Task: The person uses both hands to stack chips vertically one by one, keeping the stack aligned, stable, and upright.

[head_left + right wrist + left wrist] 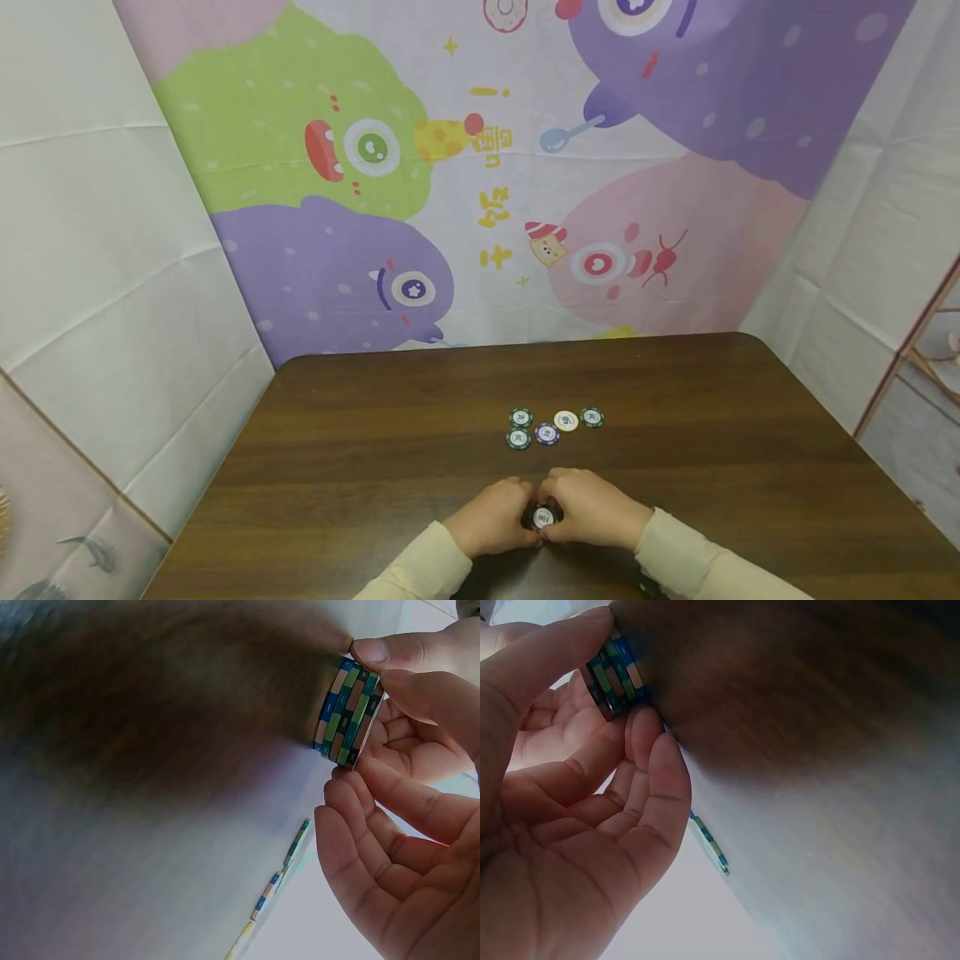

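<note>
Both hands grip one short stack of poker chips (543, 518) near the front of the table. Its top chip is dark with a white centre reading 100. In the left wrist view, the layered edge of the stack (616, 675) shows green, blue and dark bands. My left hand (495, 515) curls round its left side, thumb on the near edge. From the other side my right hand (596, 510) holds it, and the right wrist view shows the chips (347, 712) lined up between thumb and fingers of both hands.
Beyond the hands, loose chips lie flat on the brown table (375, 433): several green chips (518, 438), a blue chip (547, 433) and a yellow-rimmed chip (566, 421). A small dark item (651, 586) is partly hidden by the right sleeve. A cartoon-printed cloth (480, 308) hangs behind the table.
</note>
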Available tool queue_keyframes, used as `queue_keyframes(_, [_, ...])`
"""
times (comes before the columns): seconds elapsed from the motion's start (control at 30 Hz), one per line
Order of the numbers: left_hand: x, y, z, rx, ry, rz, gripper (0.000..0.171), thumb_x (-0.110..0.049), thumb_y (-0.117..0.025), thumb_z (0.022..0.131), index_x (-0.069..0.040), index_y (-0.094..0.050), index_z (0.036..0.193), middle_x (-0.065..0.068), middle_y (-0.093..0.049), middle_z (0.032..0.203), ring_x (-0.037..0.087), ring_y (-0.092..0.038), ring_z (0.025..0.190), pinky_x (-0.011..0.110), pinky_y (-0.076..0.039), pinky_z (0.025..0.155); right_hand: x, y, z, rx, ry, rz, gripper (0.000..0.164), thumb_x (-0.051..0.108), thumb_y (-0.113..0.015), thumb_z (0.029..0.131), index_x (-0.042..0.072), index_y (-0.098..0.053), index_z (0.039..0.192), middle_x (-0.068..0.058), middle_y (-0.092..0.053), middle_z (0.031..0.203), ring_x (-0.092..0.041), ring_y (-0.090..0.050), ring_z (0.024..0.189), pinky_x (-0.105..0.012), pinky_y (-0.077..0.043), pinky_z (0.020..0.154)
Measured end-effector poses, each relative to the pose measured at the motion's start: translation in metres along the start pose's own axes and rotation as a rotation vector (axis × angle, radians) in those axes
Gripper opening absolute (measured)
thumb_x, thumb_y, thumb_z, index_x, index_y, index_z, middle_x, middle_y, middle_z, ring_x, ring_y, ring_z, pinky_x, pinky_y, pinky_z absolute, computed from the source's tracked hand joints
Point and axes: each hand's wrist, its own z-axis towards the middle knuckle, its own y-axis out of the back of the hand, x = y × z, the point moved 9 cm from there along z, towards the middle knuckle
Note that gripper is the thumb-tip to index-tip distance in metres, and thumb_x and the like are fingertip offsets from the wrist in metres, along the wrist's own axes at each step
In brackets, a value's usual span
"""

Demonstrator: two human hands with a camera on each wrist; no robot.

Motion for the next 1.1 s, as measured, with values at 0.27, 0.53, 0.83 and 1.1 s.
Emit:
queue_keyframes(0.27, [0.001,-0.001,0.001,0.004,-0.004,-0.004,0.031,-0.026,-0.085,0.070,-0.011,-0.066,0.089,-0.007,-0.064,0.082,0.001,-0.049,0.074,0.016,-0.044,0.066,0.000,0.001,0.000,0.002,-0.005,0.001,0.026,0.027,-0.081,0.074,0.011,-0.072,0.092,0.007,-0.059,0.083,0.002,-0.044,0.070,-0.018,-0.043,0.062])
queue_keyframes(0.53, [0.001,-0.001,0.000,0.014,0.002,-0.022,0.033,-0.026,-0.085,0.071,-0.011,-0.065,0.092,-0.007,-0.065,0.084,0.001,-0.050,0.076,0.017,-0.044,0.067,-0.003,0.000,0.000,-0.008,-0.019,0.021,0.027,0.027,-0.081,0.074,0.011,-0.072,0.093,0.007,-0.060,0.084,0.002,-0.045,0.070,-0.017,-0.043,0.063])
queue_keyframes(0.83, [0.001,-0.001,-0.001,0.024,0.006,-0.015,0.034,-0.025,-0.085,0.071,-0.011,-0.065,0.095,-0.006,-0.065,0.085,0.000,-0.049,0.075,0.016,-0.044,0.066,-0.017,0.012,-0.002,-0.045,-0.069,0.039,0.028,0.029,-0.078,0.080,0.008,-0.071,0.097,0.004,-0.061,0.089,-0.006,-0.056,0.075,-0.021,-0.048,0.064])
queue_keyframes(1.1, [-0.001,0.000,-0.001,0.020,0.003,0.004,0.037,-0.027,-0.086,0.071,-0.011,-0.065,0.096,-0.005,-0.065,0.089,0.001,-0.052,0.079,0.017,-0.046,0.071,-0.041,0.030,-0.003,-0.125,-0.133,-0.004,0.029,0.028,-0.079,0.078,0.007,-0.070,0.096,0.004,-0.062,0.087,-0.008,-0.055,0.076,-0.025,-0.048,0.067])
